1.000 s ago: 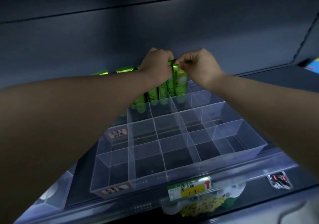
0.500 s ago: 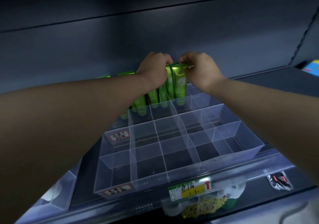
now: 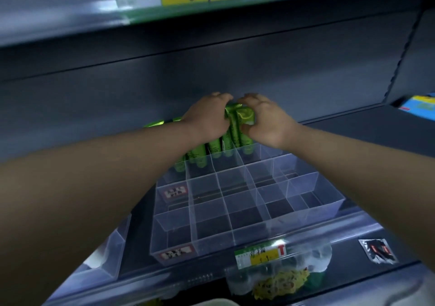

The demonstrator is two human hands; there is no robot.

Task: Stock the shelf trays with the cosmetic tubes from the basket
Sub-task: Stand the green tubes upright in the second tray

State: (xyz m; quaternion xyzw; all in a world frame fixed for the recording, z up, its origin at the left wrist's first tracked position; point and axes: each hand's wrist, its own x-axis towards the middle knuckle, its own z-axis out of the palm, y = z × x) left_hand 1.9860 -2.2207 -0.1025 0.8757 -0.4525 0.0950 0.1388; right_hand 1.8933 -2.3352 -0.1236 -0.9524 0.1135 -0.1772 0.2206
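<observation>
Both hands sit close together at the back of the clear divided tray (image 3: 244, 214) on the shelf (image 3: 367, 126). The left hand (image 3: 207, 117) and right hand (image 3: 266, 119) curl around the crimped tops of the green tubes (image 3: 237, 126). The tubes stand upright in the tray's back row, while its nearer compartments hold nothing; a yellow price tag (image 3: 261, 254) hangs on the shelf edge below.

Two hands show, a left hand (image 3: 207, 119) and a right hand (image 3: 267, 123). At least five green tubes (image 3: 247, 144) can be counted, the exact number hidden by the hands. There are two clear trays (image 3: 211, 242), two yellow price tags (image 3: 259, 255), two red-and-white labels (image 3: 175, 191), one foil packet (image 3: 379, 250) and one plastic bag (image 3: 282, 279)
</observation>
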